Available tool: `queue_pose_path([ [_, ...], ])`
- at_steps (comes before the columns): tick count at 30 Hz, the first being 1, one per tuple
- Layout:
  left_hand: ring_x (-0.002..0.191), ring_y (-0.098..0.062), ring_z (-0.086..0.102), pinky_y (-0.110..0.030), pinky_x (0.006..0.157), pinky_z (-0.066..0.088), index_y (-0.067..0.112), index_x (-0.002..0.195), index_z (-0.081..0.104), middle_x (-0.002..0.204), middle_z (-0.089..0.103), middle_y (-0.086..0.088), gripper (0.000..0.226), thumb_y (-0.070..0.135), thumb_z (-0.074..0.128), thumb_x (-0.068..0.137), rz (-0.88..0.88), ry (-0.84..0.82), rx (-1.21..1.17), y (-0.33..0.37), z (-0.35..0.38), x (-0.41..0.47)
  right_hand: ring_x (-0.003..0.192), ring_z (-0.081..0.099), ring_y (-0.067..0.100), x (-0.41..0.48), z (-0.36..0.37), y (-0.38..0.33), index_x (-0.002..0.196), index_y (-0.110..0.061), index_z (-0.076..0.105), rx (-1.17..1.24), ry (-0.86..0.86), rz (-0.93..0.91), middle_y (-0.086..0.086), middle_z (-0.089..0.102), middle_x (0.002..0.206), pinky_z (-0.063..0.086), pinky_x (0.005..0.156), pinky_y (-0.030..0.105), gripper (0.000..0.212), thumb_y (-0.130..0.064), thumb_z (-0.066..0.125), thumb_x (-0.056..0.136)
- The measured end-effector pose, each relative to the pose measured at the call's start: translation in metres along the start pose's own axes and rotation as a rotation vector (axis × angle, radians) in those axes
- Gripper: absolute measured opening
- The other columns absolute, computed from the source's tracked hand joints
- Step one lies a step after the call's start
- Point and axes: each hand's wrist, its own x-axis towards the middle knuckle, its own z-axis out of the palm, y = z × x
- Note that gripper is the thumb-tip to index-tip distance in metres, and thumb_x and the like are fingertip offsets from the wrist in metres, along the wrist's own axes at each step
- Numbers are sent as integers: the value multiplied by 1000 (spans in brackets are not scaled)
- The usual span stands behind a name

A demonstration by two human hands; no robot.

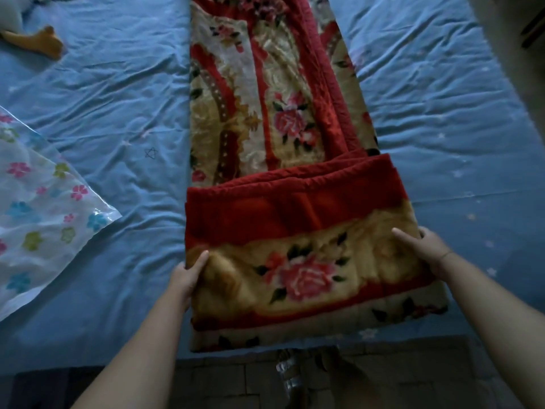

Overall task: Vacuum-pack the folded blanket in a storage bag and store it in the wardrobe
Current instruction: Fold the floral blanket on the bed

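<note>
Blanket, plush red and cream with pink roses, lies along the bed, its near end folded over between the grips. Left grip holds the fold's left edge, thumb on top; right grip seems to clasp the right edge.

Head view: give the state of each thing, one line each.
sheet: wrinkled.
blanket: long strip lying on the sheet, near end folded over.
bag: flat on the sheet, apart from the blanket.
left hand: grips the blanket's left edge.
right hand: grips its right edge.
</note>
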Motion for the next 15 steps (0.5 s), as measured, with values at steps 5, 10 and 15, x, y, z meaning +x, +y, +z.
queue_pose_path([
  [5,101,-30,64,-40,88,51,9,123,59,112,67,-14,53,42,72,83,-91,-55,126,-43,-14,-28,96,61,25,-29,-7,40,111,-13,60,-77,-13,57,8,65,103,49,83,35,46,-43,70,78],
  [10,104,-26,59,-38,95,48,5,130,55,124,62,-15,61,43,68,85,-54,-93,376,-83,-32,-51,84,65,23,-68,-22,80,96,-16,67,-41,-21,82,6,70,90,49,68,33,61,-61,78,57],
  [15,121,-29,53,-40,103,41,6,133,54,131,58,-14,61,43,67,86,-61,-110,376,-107,-41,-70,74,64,17,-82,-18,97,114,0,60,90,36,63,10,68,91,51,54,20,41,-24,69,82],
])
